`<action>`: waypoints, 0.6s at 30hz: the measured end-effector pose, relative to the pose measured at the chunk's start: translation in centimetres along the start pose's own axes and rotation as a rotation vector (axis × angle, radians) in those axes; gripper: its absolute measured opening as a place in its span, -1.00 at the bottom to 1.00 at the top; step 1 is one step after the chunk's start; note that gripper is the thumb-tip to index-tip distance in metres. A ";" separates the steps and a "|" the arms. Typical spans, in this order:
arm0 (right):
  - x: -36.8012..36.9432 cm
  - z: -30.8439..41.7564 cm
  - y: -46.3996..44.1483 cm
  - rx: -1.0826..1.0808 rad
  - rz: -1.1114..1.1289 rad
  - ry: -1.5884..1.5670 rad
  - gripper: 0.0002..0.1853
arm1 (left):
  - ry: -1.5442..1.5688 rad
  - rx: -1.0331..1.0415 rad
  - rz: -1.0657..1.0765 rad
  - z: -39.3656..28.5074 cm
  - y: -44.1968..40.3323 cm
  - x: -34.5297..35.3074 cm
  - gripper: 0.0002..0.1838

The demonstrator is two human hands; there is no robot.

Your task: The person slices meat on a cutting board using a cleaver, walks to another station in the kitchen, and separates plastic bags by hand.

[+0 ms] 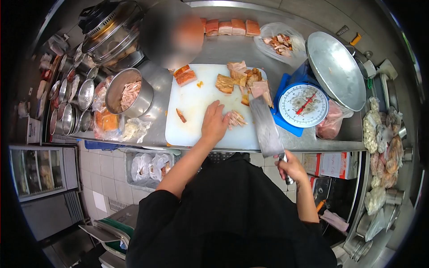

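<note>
My right hand point(292, 167) grips the handle of a cleaver point(268, 127), whose broad blade points away from me over the right edge of the white cutting board point(192, 127). My left hand point(215, 123) is flat on the board, fingers stretched out, right beside a small pile of thin meat strips point(237, 119). Whether the fingertips touch the strips, I cannot tell. Larger browned pieces of meat point(225, 83) lie farther back, close to the blade's tip. On the board's far left is a block of roasted pork point(185, 76), with a narrow brown slice point(181, 115) nearer me.
Left of the board stands a steel pot point(147, 94) holding meat strips. A blue dial scale point(303, 105) with a metal pan point(336, 71) is on the right. Pork blocks point(225, 28) line the back beside a bag of meat pieces point(279, 44). A blurred patch hides the back left.
</note>
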State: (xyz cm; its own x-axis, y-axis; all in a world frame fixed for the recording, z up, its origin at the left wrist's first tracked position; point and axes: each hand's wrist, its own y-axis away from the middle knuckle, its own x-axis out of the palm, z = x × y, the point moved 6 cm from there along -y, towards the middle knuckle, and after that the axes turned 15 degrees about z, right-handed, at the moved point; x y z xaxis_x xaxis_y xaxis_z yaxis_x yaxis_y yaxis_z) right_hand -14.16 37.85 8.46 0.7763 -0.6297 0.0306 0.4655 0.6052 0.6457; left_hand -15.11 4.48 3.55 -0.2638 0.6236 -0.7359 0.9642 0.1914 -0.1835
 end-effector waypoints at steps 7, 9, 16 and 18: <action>3.7 -3.1 -2.4 0.069 0.133 -0.181 -0.72 | 0.052 0.007 0.104 -1.8 0.4 0.6 -0.43; 5.3 -1.9 -4.7 0.058 0.194 -0.170 -0.69 | 0.058 0.007 0.105 -2.8 0.4 0.3 -0.41; 10.0 1.8 -10.8 0.009 0.380 -0.077 -0.66 | 0.042 -0.015 -0.137 0.1 0.4 -0.6 -0.47; 11.4 3.6 -11.9 -0.041 0.417 -0.035 -0.66 | 0.052 -0.037 -0.213 1.5 0.8 -3.3 -0.48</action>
State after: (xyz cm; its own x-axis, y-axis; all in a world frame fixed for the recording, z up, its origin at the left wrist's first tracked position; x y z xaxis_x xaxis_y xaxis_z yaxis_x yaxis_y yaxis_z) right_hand -12.42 21.75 3.88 0.8874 -0.3423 0.3089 0.1318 0.8303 0.5415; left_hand -13.46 1.39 4.85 -0.4635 0.6043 -0.6480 0.8851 0.3504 -0.3064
